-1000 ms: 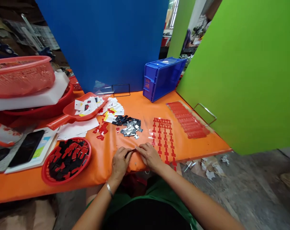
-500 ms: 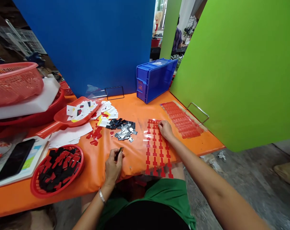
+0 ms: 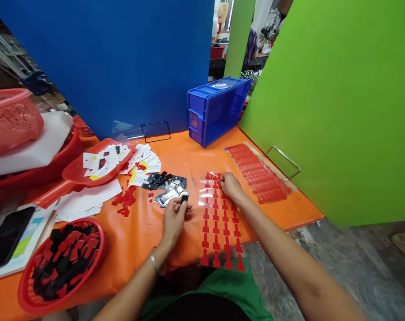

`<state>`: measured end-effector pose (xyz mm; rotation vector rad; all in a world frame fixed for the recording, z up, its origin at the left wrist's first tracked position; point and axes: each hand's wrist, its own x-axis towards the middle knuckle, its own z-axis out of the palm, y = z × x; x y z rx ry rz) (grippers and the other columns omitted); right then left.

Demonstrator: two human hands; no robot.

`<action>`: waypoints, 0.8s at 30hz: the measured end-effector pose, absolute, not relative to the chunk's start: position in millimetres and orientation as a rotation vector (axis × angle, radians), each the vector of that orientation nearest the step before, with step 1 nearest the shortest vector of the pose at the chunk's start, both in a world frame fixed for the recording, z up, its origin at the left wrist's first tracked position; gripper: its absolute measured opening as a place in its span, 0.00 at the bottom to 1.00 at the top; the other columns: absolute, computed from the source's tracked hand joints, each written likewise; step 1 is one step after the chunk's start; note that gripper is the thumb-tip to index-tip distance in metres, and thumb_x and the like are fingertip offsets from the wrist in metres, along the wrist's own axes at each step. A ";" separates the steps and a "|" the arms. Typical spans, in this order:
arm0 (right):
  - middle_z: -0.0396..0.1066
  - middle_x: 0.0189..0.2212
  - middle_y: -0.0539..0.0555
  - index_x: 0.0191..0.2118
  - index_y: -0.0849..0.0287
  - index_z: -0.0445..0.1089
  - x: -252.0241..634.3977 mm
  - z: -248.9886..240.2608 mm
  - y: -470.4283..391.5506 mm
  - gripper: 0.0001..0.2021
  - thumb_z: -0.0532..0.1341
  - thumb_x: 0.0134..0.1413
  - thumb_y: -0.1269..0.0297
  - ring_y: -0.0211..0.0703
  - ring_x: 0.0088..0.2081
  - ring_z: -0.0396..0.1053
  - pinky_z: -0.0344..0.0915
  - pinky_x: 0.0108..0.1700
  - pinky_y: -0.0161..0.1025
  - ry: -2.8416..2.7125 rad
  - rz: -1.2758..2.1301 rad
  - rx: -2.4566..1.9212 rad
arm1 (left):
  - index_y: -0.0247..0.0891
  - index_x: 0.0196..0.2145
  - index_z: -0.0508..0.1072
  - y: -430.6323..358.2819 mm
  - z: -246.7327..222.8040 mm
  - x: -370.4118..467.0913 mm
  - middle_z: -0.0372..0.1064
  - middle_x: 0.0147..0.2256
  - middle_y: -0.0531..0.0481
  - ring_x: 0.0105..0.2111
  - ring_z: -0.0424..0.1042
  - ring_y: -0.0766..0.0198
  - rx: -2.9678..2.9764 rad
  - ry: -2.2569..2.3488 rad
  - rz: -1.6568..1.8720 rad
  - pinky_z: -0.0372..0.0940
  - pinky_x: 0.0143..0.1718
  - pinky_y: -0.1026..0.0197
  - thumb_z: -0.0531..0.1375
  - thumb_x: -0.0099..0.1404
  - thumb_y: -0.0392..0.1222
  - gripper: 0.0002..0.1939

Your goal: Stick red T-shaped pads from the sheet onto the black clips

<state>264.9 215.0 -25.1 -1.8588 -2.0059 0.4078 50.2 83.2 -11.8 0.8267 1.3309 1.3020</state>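
Between the thumb and fingers of my left hand (image 3: 174, 219) is a small black piece (image 3: 185, 197), held just in front of a pile of silver and black metal plates (image 3: 171, 189). My right hand (image 3: 232, 186) rests at the top edge of a clear sheet (image 3: 211, 209) bearing rows of red T-shaped stickers. Its fingertips are pinched together at a sticker in the upper row; whether they grip one is hidden. The sheet's near end hangs over the table's front edge.
At left stand a red basket (image 3: 98, 263) of black and red pieces, a phone (image 3: 10, 236), and a red scoop (image 3: 70, 171) with white cards. Loose red bits (image 3: 125, 200) lie nearby. A blue bin (image 3: 197, 111) and another red sticker sheet (image 3: 256, 171) are farther back.
My left hand has moved right and forward with the black piece, closer to the clear sheet. My right hand stays at the sheet's top. The view has shifted slightly.
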 end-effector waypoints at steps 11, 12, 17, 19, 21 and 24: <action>0.67 0.33 0.59 0.30 0.60 0.70 256.5 -33.8 200.5 0.08 0.54 0.51 0.72 0.48 0.38 0.63 0.59 0.36 0.39 -1.953 0.224 -1.807 | 0.35 0.32 0.63 196.1 -7.7 126.4 0.69 0.25 0.51 0.23 0.72 0.70 0.615 1.176 1.150 0.71 0.32 0.63 0.58 0.60 0.29 0.06; 0.66 0.33 0.59 0.31 0.60 0.70 256.1 -32.8 201.1 0.07 0.54 0.50 0.72 0.49 0.38 0.62 0.59 0.36 0.39 -1.942 0.237 -1.824 | 0.35 0.31 0.63 199.0 -10.8 127.4 0.68 0.24 0.52 0.23 0.71 0.70 0.616 1.179 1.147 0.70 0.32 0.64 0.58 0.60 0.29 0.06; 0.66 0.30 0.56 0.28 0.59 0.67 261.5 -28.3 201.9 0.06 0.53 0.49 0.70 0.46 0.36 0.63 0.61 0.38 0.40 -1.816 0.414 -1.712 | 0.35 0.32 0.62 202.7 -20.8 128.1 0.67 0.24 0.53 0.23 0.72 0.70 0.605 1.209 1.143 0.71 0.33 0.63 0.59 0.60 0.29 0.07; 0.66 0.28 0.53 0.26 0.58 0.65 268.3 -27.0 202.0 0.05 0.53 0.48 0.69 0.43 0.33 0.63 0.61 0.38 0.40 -1.712 0.535 -1.610 | 0.35 0.33 0.62 203.5 -22.4 128.9 0.68 0.25 0.52 0.24 0.72 0.70 0.596 1.228 1.147 0.71 0.34 0.63 0.58 0.60 0.28 0.07; 0.65 0.26 0.51 0.26 0.58 0.65 276.0 -25.0 201.6 0.05 0.54 0.48 0.66 0.41 0.30 0.63 0.62 0.35 0.39 -1.556 0.684 -1.541 | 0.35 0.34 0.63 204.8 -22.2 130.2 0.68 0.26 0.52 0.25 0.73 0.70 0.585 1.238 1.150 0.71 0.34 0.63 0.57 0.61 0.28 0.06; 0.65 0.24 0.49 0.28 0.58 0.65 282.6 -18.3 195.5 0.07 0.58 0.47 0.61 0.39 0.27 0.62 0.63 0.31 0.37 -1.324 0.879 -1.465 | 0.34 0.32 0.63 203.4 -16.6 130.0 0.69 0.25 0.50 0.25 0.73 0.69 0.570 1.234 1.147 0.71 0.34 0.62 0.56 0.61 0.27 0.06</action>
